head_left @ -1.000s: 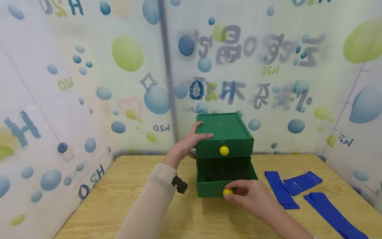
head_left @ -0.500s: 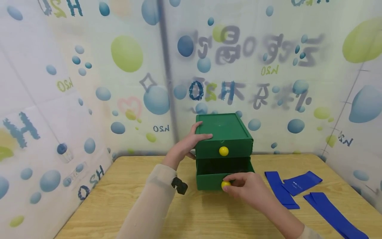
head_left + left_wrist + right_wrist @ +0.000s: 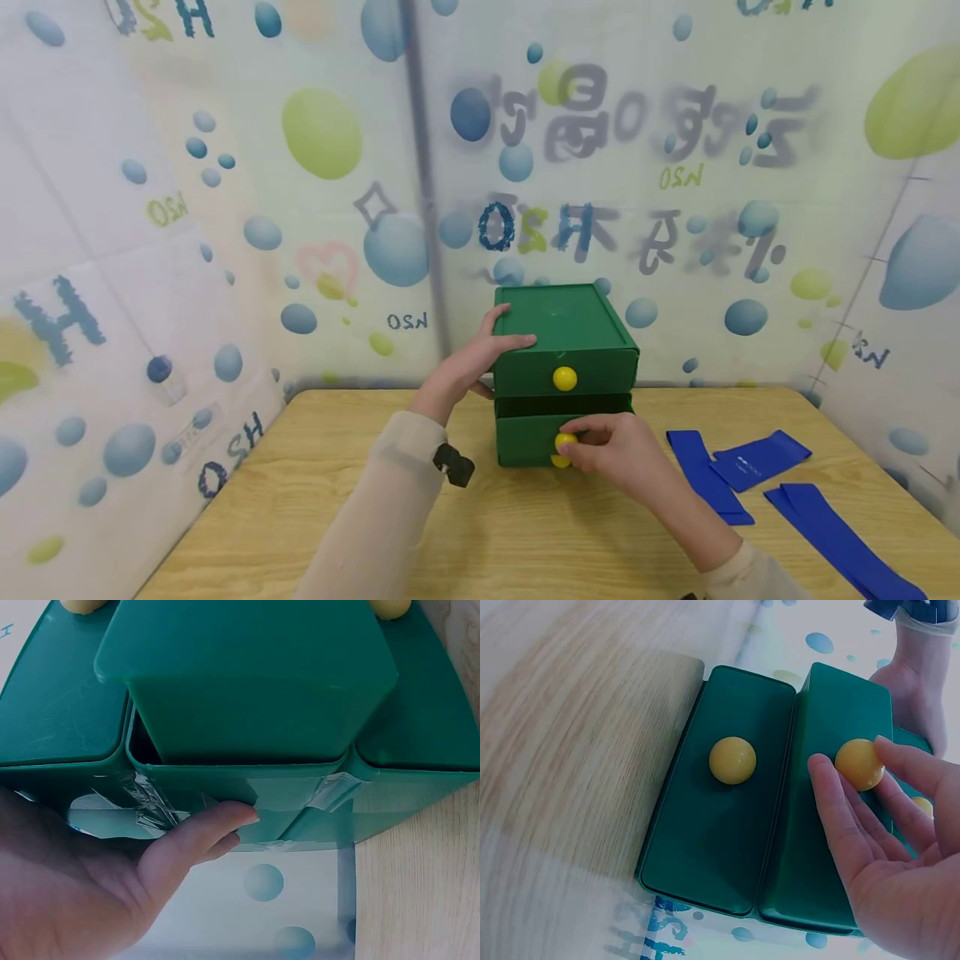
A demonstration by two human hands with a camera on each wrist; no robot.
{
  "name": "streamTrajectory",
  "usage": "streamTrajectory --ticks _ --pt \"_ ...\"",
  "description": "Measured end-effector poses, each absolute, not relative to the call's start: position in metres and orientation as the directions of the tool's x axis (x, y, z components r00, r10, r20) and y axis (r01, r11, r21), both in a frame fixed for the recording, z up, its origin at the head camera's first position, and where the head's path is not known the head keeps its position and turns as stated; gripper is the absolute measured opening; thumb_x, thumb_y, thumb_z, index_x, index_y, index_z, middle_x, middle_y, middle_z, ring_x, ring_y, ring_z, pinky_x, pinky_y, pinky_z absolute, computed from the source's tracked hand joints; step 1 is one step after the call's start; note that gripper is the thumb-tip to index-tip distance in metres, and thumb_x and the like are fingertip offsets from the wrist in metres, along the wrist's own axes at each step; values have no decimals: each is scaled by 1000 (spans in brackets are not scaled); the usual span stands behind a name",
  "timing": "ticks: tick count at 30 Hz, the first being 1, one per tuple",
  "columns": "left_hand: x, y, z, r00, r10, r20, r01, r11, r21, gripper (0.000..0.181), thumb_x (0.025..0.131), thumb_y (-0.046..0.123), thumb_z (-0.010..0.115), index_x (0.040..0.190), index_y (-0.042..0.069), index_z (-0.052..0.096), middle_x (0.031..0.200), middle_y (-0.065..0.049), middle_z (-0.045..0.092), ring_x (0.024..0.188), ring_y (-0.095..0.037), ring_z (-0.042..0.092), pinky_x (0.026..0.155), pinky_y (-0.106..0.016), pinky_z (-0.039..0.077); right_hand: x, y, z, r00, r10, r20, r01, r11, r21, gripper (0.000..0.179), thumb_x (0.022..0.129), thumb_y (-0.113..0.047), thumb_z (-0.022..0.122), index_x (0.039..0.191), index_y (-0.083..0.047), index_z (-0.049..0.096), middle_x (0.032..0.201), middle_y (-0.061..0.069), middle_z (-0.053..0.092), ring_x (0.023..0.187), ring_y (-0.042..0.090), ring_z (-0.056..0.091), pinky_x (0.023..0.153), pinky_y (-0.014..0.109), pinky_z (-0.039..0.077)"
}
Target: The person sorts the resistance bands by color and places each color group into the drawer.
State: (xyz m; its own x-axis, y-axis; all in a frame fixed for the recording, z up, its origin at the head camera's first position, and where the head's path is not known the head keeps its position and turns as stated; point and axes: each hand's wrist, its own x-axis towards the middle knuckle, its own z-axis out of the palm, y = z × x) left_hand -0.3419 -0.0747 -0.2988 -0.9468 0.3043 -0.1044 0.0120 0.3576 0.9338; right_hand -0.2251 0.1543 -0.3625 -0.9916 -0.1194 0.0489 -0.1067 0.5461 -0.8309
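A green cabinet [image 3: 558,321] with three stacked drawers and yellow knobs stands on the table. Its middle drawer [image 3: 525,440] sticks out part way, with a dark gap above its front. My right hand [image 3: 626,454] pinches the round yellow knob [image 3: 860,765] of that drawer between thumb and fingers. The top drawer [image 3: 517,373] and the bottom drawer [image 3: 712,825] are pushed in. My left hand [image 3: 472,358] rests across the cabinet's upper left edge, two digits on its top. In the left wrist view, straight fingers [image 3: 210,825] lie against the cabinet's side.
Several folded blue cloth strips [image 3: 761,461] lie right of the cabinet on the wooden table [image 3: 360,467]. A patterned curtain [image 3: 322,217] with bubbles and letters hangs behind the table and along both sides.
The middle drawer has slid inward, away from me, and the gap above it has shrunk. My right hand has moved forward with its knob. The left hand stays in place.
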Motion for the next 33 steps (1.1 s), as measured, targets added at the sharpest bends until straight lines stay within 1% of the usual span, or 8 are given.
streamTrajectory --ticks 4,10,15,23,29,33 --pt "-341 -74 -298 -946 307 -107 8 351 936 92 95 60 71 165 55 11 181 -3 4 159 -45 30 103 -74 52 -231 154 -363 -993 -115 34 -89 515 -852 29 90 -27 87 116 -14 82 97 4 82 78 16 76 73 37 64" --pt "-342 -73 -298 -947 304 -102 11 348 937 92 95 58 71 165 54 12 181 -2 2 160 -45 29 103 -74 51 -238 154 -362 -994 -111 6 -57 464 -884 32 91 -26 86 119 -10 81 101 8 82 84 24 80 80 41 67" --pt "-342 -73 -300 -947 303 -106 4 343 939 92 95 59 71 165 55 12 181 -1 2 160 -45 29 105 -74 50 -240 153 -362 -994 -110 -7 -43 444 -895 31 91 -23 86 118 -9 81 103 9 82 88 27 81 81 41 67" --pt "-342 -73 -299 -949 296 -105 1 336 942 90 96 58 71 165 55 12 182 0 1 161 -45 28 107 -76 48 -242 153 -362 -995 -102 -10 -36 439 -898 30 91 -23 86 117 -9 82 104 9 83 90 27 81 82 41 67" --pt "-341 -75 -301 -948 300 -103 8 345 939 91 95 61 70 165 56 12 182 0 0 160 -45 28 104 -73 51 -245 153 -362 -994 -107 1 -47 428 -903 29 92 -21 85 117 -7 81 105 10 82 90 25 81 82 42 67" --pt "-341 -79 -304 -947 306 -95 18 346 938 89 95 62 69 163 59 12 182 2 -1 160 -47 28 100 -69 56 -248 153 -361 -994 -111 19 -64 417 -906 27 92 -20 84 115 -6 81 102 9 83 88 27 81 82 41 67"
